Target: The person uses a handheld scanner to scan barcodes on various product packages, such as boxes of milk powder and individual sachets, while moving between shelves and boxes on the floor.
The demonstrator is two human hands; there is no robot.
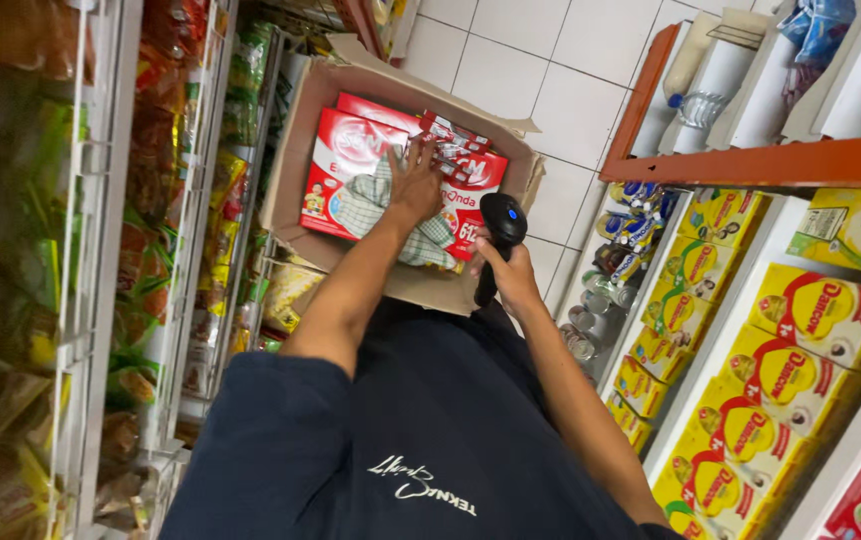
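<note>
In a shop aisle, the left hand [416, 188] rests open-fingered on red cartons [350, 165] inside a cardboard box [295, 170]. They look stiff, fairly heavy; best gripped by their edges. The right hand [512, 278] clenches a black scanner [500, 235].

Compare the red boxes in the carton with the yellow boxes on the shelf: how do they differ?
The red boxes lie loose and tilted in the open cardboard carton; the yellow boxes stand in neat rows on the shelf. The left hand rests on the red boxes, beside a checked cloth; no hand touches the yellow boxes. The right hand holds a black scanner. Both are printed cardboard packs.
</note>
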